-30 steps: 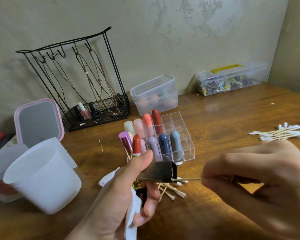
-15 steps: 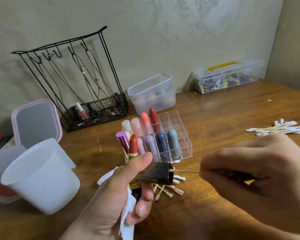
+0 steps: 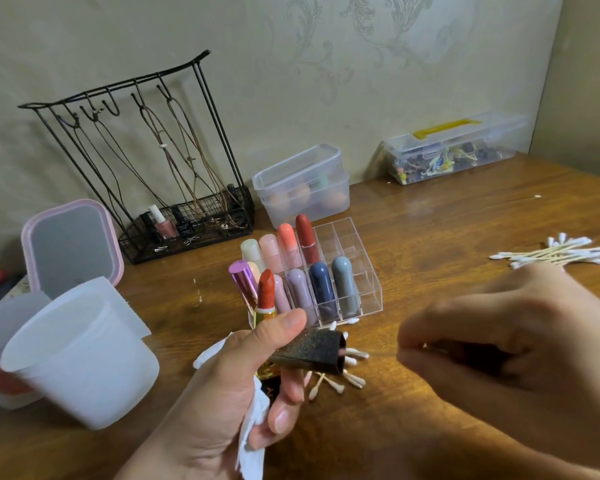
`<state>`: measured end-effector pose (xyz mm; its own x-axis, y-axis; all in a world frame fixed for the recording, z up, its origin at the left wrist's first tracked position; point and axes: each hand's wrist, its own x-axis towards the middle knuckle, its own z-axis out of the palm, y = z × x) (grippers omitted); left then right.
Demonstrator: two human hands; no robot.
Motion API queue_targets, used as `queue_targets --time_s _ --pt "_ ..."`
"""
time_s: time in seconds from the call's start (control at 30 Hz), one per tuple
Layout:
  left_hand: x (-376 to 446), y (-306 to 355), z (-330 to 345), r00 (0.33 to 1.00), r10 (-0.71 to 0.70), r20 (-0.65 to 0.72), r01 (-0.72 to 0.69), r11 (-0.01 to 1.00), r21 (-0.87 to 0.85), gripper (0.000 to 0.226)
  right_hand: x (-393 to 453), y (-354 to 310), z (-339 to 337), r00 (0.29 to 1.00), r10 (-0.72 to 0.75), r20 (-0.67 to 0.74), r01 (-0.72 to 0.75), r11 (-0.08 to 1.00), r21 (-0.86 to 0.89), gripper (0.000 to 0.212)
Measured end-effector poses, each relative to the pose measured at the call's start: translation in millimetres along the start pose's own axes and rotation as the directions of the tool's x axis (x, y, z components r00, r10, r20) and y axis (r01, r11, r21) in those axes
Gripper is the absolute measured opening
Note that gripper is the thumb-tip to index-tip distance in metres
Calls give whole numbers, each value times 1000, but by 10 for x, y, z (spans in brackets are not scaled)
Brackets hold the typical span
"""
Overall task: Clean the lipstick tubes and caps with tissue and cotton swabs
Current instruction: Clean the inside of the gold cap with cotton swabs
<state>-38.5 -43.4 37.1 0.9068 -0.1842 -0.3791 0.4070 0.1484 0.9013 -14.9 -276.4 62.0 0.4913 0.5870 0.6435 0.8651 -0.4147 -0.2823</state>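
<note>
My left hand (image 3: 222, 393) grips a dark glittery lipstick cap (image 3: 309, 349) lying sideways, its open end facing right. The same hand holds an open lipstick (image 3: 266, 289) with a red bullet and gold tube, plus a white tissue (image 3: 253, 445). My right hand (image 3: 499, 348) hovers to the right of the cap, its fingers pinched on a thin cotton swab that is blurred and mostly hidden. Used swabs (image 3: 340, 382) lie on the table under the cap. A pile of clean swabs (image 3: 561, 254) sits at the far right. Several capped lipsticks stand in a clear organizer (image 3: 361, 289).
Two white plastic cups (image 3: 80, 358) and a pink-framed mirror (image 3: 70, 244) stand at the left. A black wire rack (image 3: 174, 188), a clear tub (image 3: 305, 185) and a clear box with a yellow handle (image 3: 454, 150) line the wall.
My right hand has drawn back to the right, and the swab stick that reached into the cap's open end no longer shows there. My left hand keeps its hold.
</note>
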Motion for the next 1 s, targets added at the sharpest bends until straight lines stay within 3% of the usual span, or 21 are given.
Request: queue_targets --time_s 0.07,0.17,0.3,0.4,0.63,1.0 --pt "-17 20 41 1000 -12 -1 12 999 -51 64 -43 24 45 998 59 36 -61 997 54 10" --pt "-25 27 64 1000 -13 -23 11 996 -92 65 -46 73 54 995 94 16 -94 996 2 11" --pt "-16 25 53 999 16 -50 -24 988 -153 64 -53 55 32 990 110 89 -125 976 179 11" --pt "-9 30 25 998 39 -50 -48 984 -173 65 -37 61 50 988 142 66 -153 966 210 14" --pt "0 27 62 990 88 -109 -99 990 -98 66 -45 0 135 979 184 85 -196 966 169 16" --pt "-32 28 131 977 101 -186 -117 990 -78 37 -59 -25 186 969 230 87 -238 966 104 14"
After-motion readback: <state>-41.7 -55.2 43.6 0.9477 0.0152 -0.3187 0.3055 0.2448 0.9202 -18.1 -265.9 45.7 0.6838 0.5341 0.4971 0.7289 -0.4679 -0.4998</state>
